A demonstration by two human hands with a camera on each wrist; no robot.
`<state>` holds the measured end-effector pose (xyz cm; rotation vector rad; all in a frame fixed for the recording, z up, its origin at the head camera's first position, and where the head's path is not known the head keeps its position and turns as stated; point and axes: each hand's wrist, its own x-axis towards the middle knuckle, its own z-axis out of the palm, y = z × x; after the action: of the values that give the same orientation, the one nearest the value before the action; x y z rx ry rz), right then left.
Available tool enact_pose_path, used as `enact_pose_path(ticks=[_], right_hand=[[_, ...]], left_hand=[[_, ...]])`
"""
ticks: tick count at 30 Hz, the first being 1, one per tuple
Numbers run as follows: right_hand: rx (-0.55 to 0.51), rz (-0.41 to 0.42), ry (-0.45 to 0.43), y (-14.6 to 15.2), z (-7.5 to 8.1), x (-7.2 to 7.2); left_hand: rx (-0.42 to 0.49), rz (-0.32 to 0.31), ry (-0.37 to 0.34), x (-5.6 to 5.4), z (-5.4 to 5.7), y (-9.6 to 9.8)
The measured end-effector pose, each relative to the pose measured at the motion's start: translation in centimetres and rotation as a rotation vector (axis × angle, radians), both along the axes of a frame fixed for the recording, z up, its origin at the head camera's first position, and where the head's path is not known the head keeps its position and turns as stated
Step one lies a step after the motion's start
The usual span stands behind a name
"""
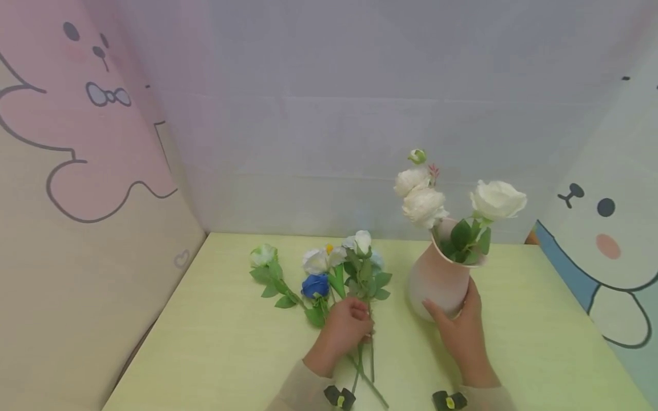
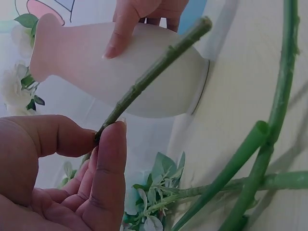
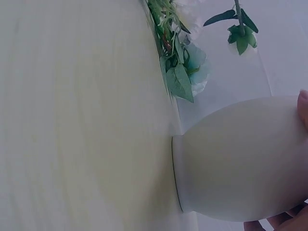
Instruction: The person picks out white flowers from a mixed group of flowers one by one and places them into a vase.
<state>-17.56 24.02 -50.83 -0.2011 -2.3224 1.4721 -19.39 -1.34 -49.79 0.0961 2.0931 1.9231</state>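
Between thumb and fingertips, my left hand [image 1: 343,330] pinches the green stem [image 2: 149,79] of a flower; the stem slants up past the fingers in the left wrist view. A white rose [image 1: 362,242] lies in line with that hand, its leaves [image 1: 367,277] spreading below the bloom. My right hand [image 1: 465,337] grips the pink-and-white vase [image 1: 430,279] low on its body, thumb on the near side. White blooms [image 1: 424,206] and a large white rose [image 1: 497,200] stand in the vase, leaves at its mouth.
Several artificial flowers lie around the left hand: a blue rose [image 1: 315,285], a pale green flower [image 1: 264,255] and a white bloom [image 1: 316,261]. Their stems cross toward the table's [image 1: 216,354] near side. Cartoon-printed cloth walls [image 1: 360,137] enclose the table's back and sides.
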Motion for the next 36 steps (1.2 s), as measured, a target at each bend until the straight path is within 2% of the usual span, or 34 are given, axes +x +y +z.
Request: enact_pose_path(ticks=[7, 16, 28, 36], right_hand=[[0.001, -0.003, 0.001, 0.0, 0.0, 0.0], [0.007, -0.006, 0.004, 0.1, -0.1, 0.0], [0.016, 0.004, 0.004, 0.3, -0.3, 0.1], [0.01, 0.0, 0.001, 0.2, -0.2, 0.0]], left_hand=[[0.072, -0.002, -0.009, 0.1, 0.8, 0.0], [0.105, -0.01, 0.013, 0.3, 2.0, 0.0], [0.171, -0.038, 0.106, 1.1, 3.6, -0.2], [0.097, -0.034, 0.239, 1.3, 3.8, -0.5]])
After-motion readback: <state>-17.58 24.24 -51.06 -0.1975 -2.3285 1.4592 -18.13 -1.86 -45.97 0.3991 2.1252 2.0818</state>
